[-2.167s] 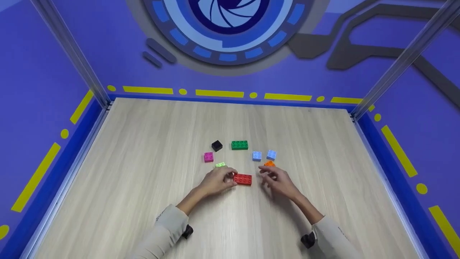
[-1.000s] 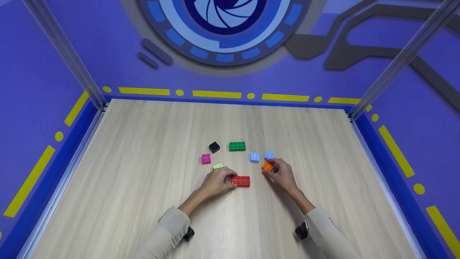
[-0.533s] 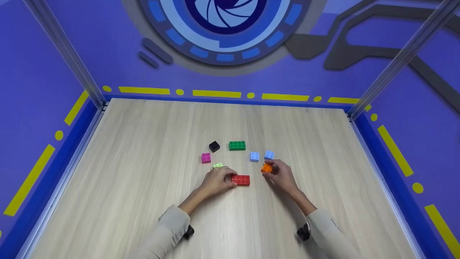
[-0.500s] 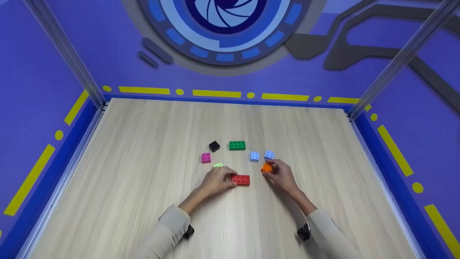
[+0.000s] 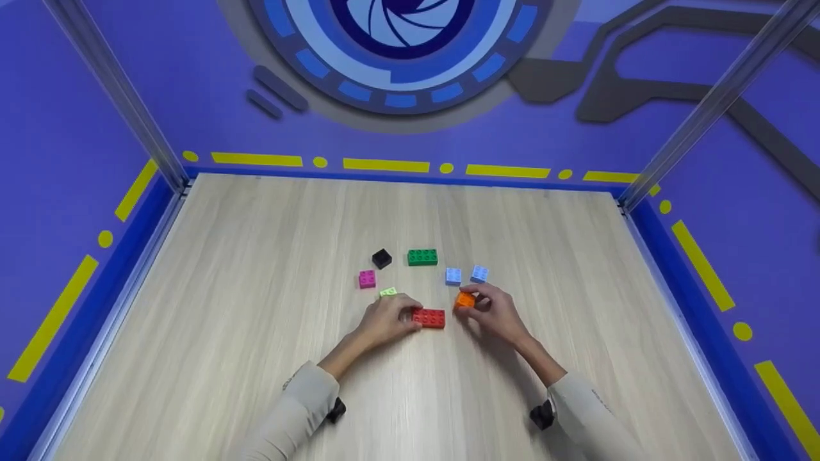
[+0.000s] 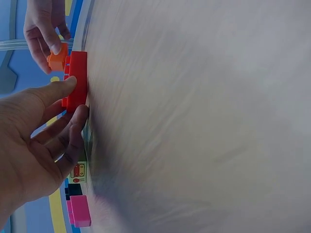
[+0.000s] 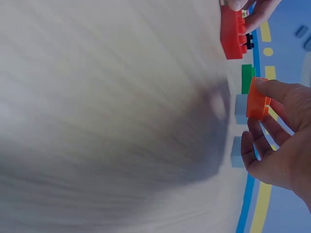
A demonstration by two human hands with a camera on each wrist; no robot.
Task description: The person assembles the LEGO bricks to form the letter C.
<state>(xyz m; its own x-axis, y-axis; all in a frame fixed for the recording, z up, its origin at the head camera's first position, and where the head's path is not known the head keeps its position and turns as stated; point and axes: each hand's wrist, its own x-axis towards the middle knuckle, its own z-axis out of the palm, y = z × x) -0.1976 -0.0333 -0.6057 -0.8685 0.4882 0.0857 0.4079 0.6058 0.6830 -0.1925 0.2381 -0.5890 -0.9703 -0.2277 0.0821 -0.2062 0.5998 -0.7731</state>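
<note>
My left hand (image 5: 386, 319) grips the left end of a red toy building brick (image 5: 429, 318), which lies flat on the table with its studs up. To its right, my right hand (image 5: 496, 312) pinches an orange brick (image 5: 464, 300) between thumb and fingers. In the right wrist view the orange brick (image 7: 257, 98) appears lifted off the tabletop, apart from the red brick (image 7: 232, 34). A lime green brick (image 5: 389, 292) sits just behind my left hand, partly hidden by it. The left wrist view shows a printed picture on the side of that lime brick (image 6: 77, 172).
Behind the hands stand a magenta brick (image 5: 367, 279), a black brick (image 5: 382, 258), a green brick (image 5: 423, 257) and two light blue bricks (image 5: 453, 276). The wooden table (image 5: 256, 256) is enclosed by blue-purple panels (image 5: 192, 83) at the back and both sides.
My right hand has closed on the orange brick, raised it and carried it left toward the red brick. The left hand keeps its hold on the red brick, which stays in place.
</note>
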